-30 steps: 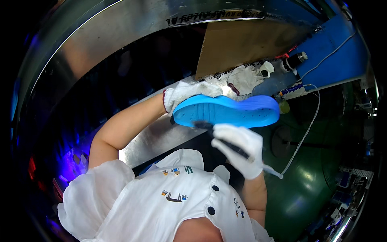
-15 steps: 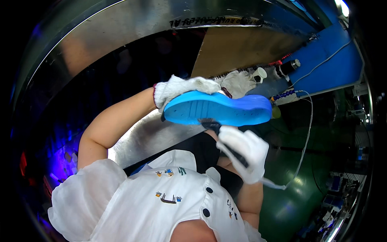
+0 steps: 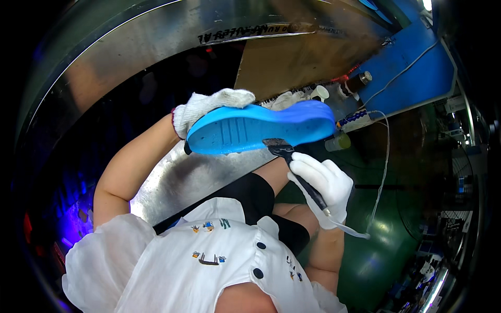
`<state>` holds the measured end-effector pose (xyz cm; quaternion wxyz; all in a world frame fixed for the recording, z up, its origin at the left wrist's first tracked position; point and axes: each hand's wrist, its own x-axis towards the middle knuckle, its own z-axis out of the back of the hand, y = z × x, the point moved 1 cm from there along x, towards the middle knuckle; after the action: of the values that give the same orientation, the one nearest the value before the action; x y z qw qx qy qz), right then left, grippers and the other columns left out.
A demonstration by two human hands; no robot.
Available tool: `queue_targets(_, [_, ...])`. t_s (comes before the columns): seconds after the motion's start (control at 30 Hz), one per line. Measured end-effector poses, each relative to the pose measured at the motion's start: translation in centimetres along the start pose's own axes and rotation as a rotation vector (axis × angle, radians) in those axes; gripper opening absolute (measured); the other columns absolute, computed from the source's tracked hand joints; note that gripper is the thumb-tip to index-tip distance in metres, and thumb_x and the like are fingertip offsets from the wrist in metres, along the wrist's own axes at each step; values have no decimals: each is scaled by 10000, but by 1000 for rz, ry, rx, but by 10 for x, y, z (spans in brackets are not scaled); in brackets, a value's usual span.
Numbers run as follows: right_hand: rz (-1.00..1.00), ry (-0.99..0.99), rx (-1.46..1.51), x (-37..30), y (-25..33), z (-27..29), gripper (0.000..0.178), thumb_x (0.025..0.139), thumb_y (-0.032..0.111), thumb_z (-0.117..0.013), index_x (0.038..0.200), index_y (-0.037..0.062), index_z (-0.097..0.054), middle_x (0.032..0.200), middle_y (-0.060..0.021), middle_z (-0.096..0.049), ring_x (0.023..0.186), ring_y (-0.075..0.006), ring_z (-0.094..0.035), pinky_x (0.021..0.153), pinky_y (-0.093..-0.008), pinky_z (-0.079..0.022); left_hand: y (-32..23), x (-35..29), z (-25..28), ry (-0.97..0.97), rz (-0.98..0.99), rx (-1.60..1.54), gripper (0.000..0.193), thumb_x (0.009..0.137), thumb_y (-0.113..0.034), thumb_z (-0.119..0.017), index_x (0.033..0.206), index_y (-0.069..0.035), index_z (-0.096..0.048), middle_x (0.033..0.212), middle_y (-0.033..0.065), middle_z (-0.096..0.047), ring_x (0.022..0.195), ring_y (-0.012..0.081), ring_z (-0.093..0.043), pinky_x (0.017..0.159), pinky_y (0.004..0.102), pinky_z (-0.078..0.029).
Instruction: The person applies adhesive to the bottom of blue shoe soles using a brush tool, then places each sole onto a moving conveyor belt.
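My left hand [image 3: 211,106], in a white knit glove with a dark red cuff, is closed on the far and left edge of a bright blue shoe sole [image 3: 248,128]. The sole is held raised over my lap, its ribbed, recessed face tilted toward me. Its right end looks more violet. My right hand [image 3: 331,189], white-gloved too, grips the black handle of a flat brush [image 3: 283,150]. The dark bristles lie against the near edge of the sole, around its middle. Most of the left fingers are hidden behind the sole.
Beyond the sole is a metal-edged bench [image 3: 175,188] with a brown board [image 3: 297,60]. A white cup [image 3: 320,93], a dark capped bottle [image 3: 359,82] and another glove [image 3: 286,99] sit at the back right. A pale cable [image 3: 385,172] hangs right of my right hand.
The brush has moved rightward along the sole's near edge. Sole, hands and background all appear further left in the picture. My right hand, blurred before, is now sharp.
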<state>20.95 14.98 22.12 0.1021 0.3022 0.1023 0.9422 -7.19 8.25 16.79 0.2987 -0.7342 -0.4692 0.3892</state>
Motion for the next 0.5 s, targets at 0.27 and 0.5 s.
queue_targets(0.27, [7, -424, 109, 12, 16, -46, 328, 688, -13, -795, 990, 89, -714, 957, -84, -694, 774, -253, -631, 666, -343, -500, 79, 19, -45, 142, -263, -732, 832, 874, -687, -571, 1302, 26, -555, 1213, 229, -632, 993, 344, -668, 890, 442, -552])
queue_targets(0.5, [-43, -290, 593, -17, 40, -21, 248, 823, 104, -782, 1003, 71, -616, 980, -129, -703, 723, -227, -599, 650, -317, -479, 51, -55, -51, 34, -484, -579, 904, 913, -720, -423, 1515, -51, -342, 1328, 253, -572, 1158, 403, -621, 954, 549, -528])
